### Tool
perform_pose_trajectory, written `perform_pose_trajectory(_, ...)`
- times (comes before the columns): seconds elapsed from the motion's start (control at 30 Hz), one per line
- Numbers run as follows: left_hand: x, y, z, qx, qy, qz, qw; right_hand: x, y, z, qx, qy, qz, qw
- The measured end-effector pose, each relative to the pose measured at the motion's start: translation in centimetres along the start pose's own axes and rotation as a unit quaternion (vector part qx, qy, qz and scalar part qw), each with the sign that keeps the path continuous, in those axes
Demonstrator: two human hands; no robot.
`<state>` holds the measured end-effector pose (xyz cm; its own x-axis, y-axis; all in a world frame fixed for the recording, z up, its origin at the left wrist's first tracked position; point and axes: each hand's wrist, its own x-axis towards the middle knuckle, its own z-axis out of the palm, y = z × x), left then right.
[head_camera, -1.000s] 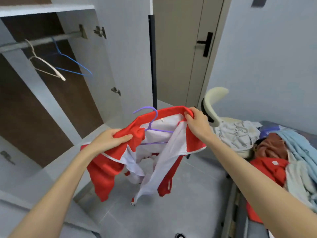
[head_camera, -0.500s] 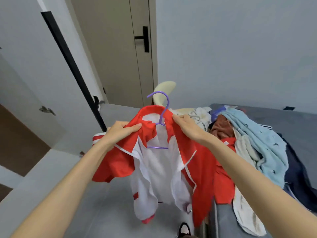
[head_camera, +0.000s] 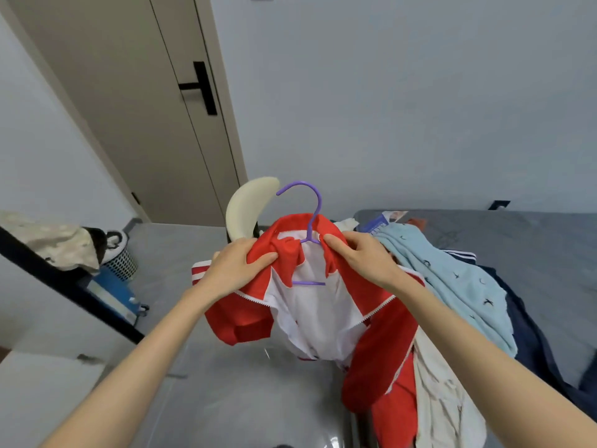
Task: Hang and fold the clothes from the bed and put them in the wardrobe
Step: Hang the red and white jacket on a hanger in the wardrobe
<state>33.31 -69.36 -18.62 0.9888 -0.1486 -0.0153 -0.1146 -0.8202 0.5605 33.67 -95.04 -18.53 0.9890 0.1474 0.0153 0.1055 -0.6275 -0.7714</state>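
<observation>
I hold a red jacket (head_camera: 371,286) with white lining on a purple hanger (head_camera: 311,227), my left hand (head_camera: 237,270) bunching one shoulder and my right hand (head_camera: 361,257) pinching the collar by the hook, above the near edge of the bed (head_camera: 533,240) heaped with clothes (head_camera: 452,279).

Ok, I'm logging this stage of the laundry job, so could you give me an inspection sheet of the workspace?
Surface: grey bed, partly covered by clothes.
Job's things: red jacket with purple hanger inside, held up; light blue garment, navy garment, cream garment heaped on the bed.
Clutter: cream curved cushion behind the jacket; laundry basket on the floor.
Hands: left hand and right hand each grip the jacket's collar.
Cables: nothing seen.
Surroundings: closed door, grey wall, grey floor.
</observation>
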Motion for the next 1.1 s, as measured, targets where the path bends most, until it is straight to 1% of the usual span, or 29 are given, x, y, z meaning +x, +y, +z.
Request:
perform_pose_trajectory(0.1, 4.6, -0.6, 1.7, 0.026, 0.021, 0.017, 0.999, 3.8, 1.7, -0.5, 0.016, -0.001, -0.012, 1.0)
perform_pose_trajectory(0.23, 11.5, -2.1, 3.7, 0.032, -0.011, 0.037, 0.999, 9.6, 4.4, -0.4, 0.016, -0.01, -0.001, 1.0)
perform_pose_trajectory(0.4, 21.4, -5.0, 6.3, 0.073, -0.029, 0.029, 0.996, 18.3, 7.7, 0.7, -0.009, -0.016, 0.033, 0.999)
perform_pose_trajectory(0.53, 29.8, -6.6, 7.8, 0.088, -0.059, 0.03, 0.994, 25.2, 10.4, 1.4, -0.029, -0.018, 0.082, 0.996)
perform_pose_trajectory(0.67, 36.9, -7.9, 9.6, 0.09, -0.086, 0.03, 0.992, 31.3, 13.1, 2.2, -0.072, -0.025, 0.128, 0.989)
perform_pose_trajectory(0.77, 41.1, -8.7, 11.1, 0.088, -0.067, 0.032, 0.993, 35.3, 15.0, 2.7, -0.106, -0.009, 0.144, 0.984)
perform_pose_trajectory(0.93, 48.0, -9.2, 13.2, 0.073, -0.024, 0.036, 0.996, 41.3, 18.2, 3.1, -0.119, 0.027, 0.162, 0.979)
perform_pose_trajectory(1.03, 51.9, -9.8, 15.0, 0.084, -0.009, 0.016, 0.996, 44.6, 20.9, 3.8, -0.129, 0.033, 0.192, 0.972)
perform_pose_trajectory(1.1, 54.0, -10.5, 16.9, 0.077, -0.017, -0.001, 0.997, 46.3, 22.9, 4.6, -0.129, 0.033, 0.211, 0.969)
